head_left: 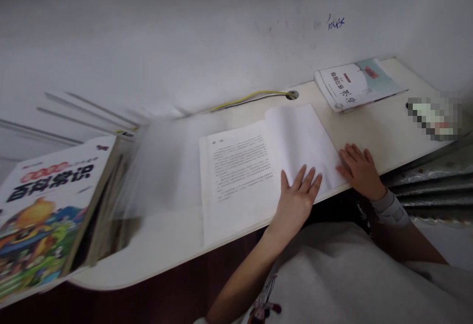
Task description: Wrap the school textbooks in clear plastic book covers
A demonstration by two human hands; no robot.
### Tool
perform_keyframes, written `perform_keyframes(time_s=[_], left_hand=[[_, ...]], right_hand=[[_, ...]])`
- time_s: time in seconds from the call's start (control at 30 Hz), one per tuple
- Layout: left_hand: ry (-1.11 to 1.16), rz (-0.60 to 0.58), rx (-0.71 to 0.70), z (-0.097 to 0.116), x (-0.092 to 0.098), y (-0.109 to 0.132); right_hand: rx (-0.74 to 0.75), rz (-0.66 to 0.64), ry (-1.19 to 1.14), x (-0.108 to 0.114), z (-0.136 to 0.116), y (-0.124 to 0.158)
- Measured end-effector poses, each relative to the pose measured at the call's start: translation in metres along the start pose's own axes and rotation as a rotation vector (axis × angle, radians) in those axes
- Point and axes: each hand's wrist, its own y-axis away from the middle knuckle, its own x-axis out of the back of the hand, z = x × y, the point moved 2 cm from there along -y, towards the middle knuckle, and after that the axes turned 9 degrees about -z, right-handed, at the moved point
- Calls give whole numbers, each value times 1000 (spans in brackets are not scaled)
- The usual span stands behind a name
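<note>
An open book [240, 176] with printed text on its left page lies on the white desk [170, 245] in front of me. My left hand [297, 198] lies flat on the book's lower middle, fingers spread. My right hand [358, 168] rests flat at the right page's lower edge, fingers stretched out. A page of the book is blurred in motion at the left side. Neither hand holds anything.
A stack of colourful books [48, 210] stands at the desk's left end. Another white book [354, 85] lies at the far right by the wall. A yellow cable [247, 98] runs into a desk hole [291, 95]. A blurred patch sits at the right edge.
</note>
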Motion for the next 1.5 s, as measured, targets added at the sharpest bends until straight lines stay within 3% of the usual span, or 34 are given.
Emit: perform_keyframes(time_s=[0.4, 0.63, 0.93, 1.17, 1.5], left_hand=[[-7, -3, -71, 10, -5, -18], [-15, -21, -144, 6, -1, -10], [33, -19, -119, 3, -14, -21], [51, 3, -26, -2, -11, -8], [63, -81, -104, -4, -13, -17]], right_hand=[[-2, 4, -32, -5, 3, 0], [-13, 11, -34, -2, 1, 1], [0, 18, -13, -4, 3, 1], [-4, 18, -21, -1, 0, 0], [-3, 16, -48, 0, 2, 1]])
